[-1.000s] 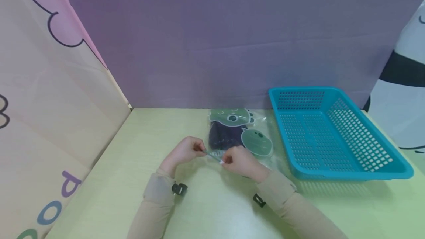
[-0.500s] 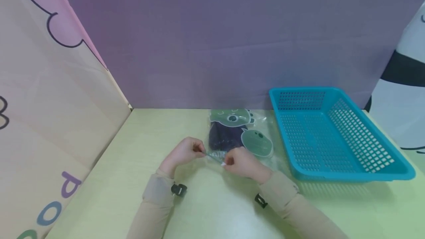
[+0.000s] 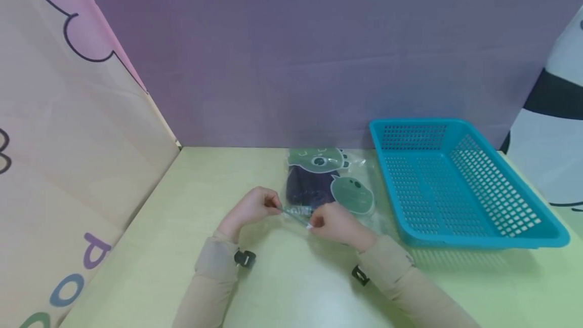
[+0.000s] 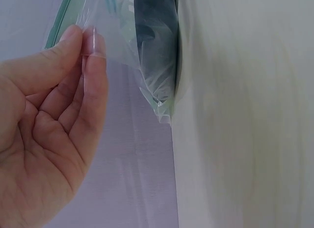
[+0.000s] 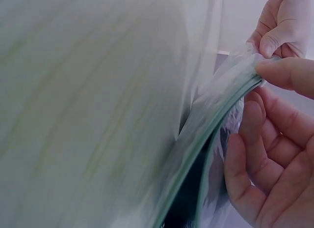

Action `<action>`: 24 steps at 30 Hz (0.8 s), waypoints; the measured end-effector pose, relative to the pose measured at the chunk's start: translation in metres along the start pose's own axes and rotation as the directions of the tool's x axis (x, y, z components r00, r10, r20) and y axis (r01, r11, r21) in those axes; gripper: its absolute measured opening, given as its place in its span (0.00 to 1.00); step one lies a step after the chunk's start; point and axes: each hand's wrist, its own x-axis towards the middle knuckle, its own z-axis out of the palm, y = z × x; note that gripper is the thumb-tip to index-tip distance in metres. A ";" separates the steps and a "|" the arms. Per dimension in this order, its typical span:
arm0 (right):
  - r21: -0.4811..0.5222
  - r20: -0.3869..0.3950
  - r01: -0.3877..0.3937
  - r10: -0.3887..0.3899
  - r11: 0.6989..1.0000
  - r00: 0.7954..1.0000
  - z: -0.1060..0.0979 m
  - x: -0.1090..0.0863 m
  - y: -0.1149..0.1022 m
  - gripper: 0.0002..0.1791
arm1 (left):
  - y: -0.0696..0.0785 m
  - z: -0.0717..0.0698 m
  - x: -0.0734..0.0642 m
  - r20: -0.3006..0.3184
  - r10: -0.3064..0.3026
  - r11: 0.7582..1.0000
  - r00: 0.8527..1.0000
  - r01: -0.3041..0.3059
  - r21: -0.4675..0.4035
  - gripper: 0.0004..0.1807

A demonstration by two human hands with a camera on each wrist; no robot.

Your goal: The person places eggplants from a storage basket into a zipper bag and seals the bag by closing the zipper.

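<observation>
A clear zip bag (image 3: 352, 194) with green cartoon prints lies flat near the table's back edge. Dark purple folded contents (image 3: 307, 185), likely fabric, show through it. My left hand (image 3: 253, 209) pinches the left end of the bag's raised mouth between thumb and fingertips; in the left wrist view its green zip strip (image 4: 60, 19) runs just past the thumb. On the strip, my right hand (image 3: 336, 222) pinches a spot by a small white piece (image 3: 309, 226), perhaps a slider. Past that spot, the right wrist view shows the two green edges (image 5: 194, 161) parted, with dark contents between them.
A blue perforated plastic basket (image 3: 483, 241) stands to the right of the bag. Behind the table hangs a purple-grey cloth (image 3: 273, 65); a printed sheet (image 3: 91, 140) borders the left side.
My right hand has shifted slightly to the right along the bag's mouth, with the white piece. The left hand holds the corner in nearly the same place.
</observation>
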 end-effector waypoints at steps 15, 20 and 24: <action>0.020 0.024 0.003 -0.003 1.000 1.000 0.000 -0.004 0.008 0.02 | 0.000 0.000 -0.001 0.016 0.018 1.000 1.000 -0.019 0.008 0.03; 0.068 0.020 0.010 -0.012 0.998 1.000 -0.001 -0.006 0.012 0.02 | -0.001 0.001 0.000 0.014 0.024 1.000 1.000 -0.024 0.010 0.03; 0.067 0.017 0.025 -0.026 0.997 1.000 -0.003 -0.007 0.014 0.02 | 0.000 0.001 0.001 0.011 0.032 0.999 0.999 -0.032 0.016 0.03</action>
